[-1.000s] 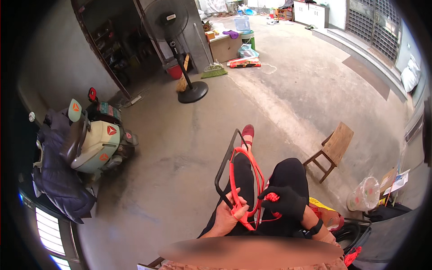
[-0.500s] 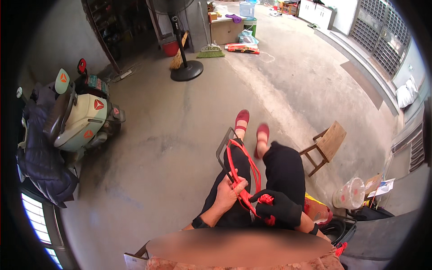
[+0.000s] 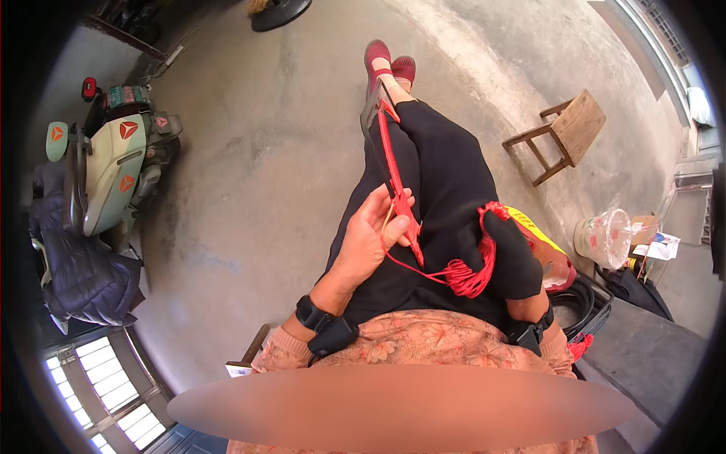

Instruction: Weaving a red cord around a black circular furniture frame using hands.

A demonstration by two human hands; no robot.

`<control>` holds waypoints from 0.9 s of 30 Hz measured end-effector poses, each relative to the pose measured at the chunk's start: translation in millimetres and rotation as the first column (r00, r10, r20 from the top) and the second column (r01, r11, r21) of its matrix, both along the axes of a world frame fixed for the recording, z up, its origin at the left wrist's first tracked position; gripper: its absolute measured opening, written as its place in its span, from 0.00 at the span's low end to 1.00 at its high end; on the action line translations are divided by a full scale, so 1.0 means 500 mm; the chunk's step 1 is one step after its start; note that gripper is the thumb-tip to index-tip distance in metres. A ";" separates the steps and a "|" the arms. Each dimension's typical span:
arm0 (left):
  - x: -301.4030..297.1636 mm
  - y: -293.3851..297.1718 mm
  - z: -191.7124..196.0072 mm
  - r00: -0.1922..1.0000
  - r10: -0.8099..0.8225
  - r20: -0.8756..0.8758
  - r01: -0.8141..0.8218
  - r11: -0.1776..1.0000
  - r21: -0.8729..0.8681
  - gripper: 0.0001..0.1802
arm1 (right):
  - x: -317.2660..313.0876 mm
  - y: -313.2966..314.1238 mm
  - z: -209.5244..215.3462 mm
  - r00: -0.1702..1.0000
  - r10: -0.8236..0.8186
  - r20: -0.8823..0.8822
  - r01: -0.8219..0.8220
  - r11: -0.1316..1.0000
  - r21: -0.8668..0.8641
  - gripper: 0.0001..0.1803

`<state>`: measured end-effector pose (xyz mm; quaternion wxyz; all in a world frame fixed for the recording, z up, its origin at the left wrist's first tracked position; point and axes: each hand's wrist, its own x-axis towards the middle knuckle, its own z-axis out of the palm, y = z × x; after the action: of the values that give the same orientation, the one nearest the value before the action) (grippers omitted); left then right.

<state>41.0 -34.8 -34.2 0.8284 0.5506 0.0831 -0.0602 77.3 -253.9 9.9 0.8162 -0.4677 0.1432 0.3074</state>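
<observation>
My bare left hand [image 3: 361, 236] is closed around a thin black frame [image 3: 368, 125] and the flat red strip [image 3: 389, 155] running along it, above my thighs. The frame's far end reaches toward my shoes. My right hand [image 3: 520, 259], in a black glove, is closed on a bundle of red cord [image 3: 469, 278] that loops over its fingers and hangs below them. From the bundle a single red strand runs left to the strip's near end by my left hand. The gloved fingers partly hide the bundle.
A small wooden stool [image 3: 578, 127] stands to the right. Near my right side are a clear plastic-wrapped tub [image 3: 601, 234], a red and yellow package [image 3: 556, 265] and coiled black tubing [image 3: 572, 306]. A scooter [image 3: 117, 178] with a dark padded jacket [image 3: 79, 234] stands at the left.
My right hand has moved right, away from my left, with the cord bundle, and a strand now spans between them. The red loops beside the frame have closed up. My feet are now crossed.
</observation>
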 end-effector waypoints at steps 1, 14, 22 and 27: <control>-0.002 0.003 0.005 0.999 0.000 -0.032 -0.001 1.000 -0.018 0.30 | 0.001 -0.002 0.000 0.993 -0.099 -0.063 0.098 0.995 -0.022 0.16; 0.000 0.065 0.035 0.899 0.243 -0.363 -0.380 0.846 -0.374 0.29 | 0.125 0.051 -0.016 0.884 0.002 0.467 0.193 0.909 -0.369 0.18; -0.003 0.082 0.017 0.868 0.282 -0.410 -0.347 0.933 -0.093 0.28 | 0.255 -0.139 -0.042 0.803 -0.467 0.370 0.331 0.866 0.374 0.23; 0.035 0.066 0.038 0.939 0.237 -0.250 -0.298 0.923 -0.243 0.28 | 0.242 -0.067 -0.018 0.907 -0.016 0.421 0.161 0.937 -0.310 0.23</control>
<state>58.6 -1.6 -15.1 0.8836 0.4030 0.2380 -0.0165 198.2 -287.4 1.1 0.7490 -0.6476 0.0396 0.1347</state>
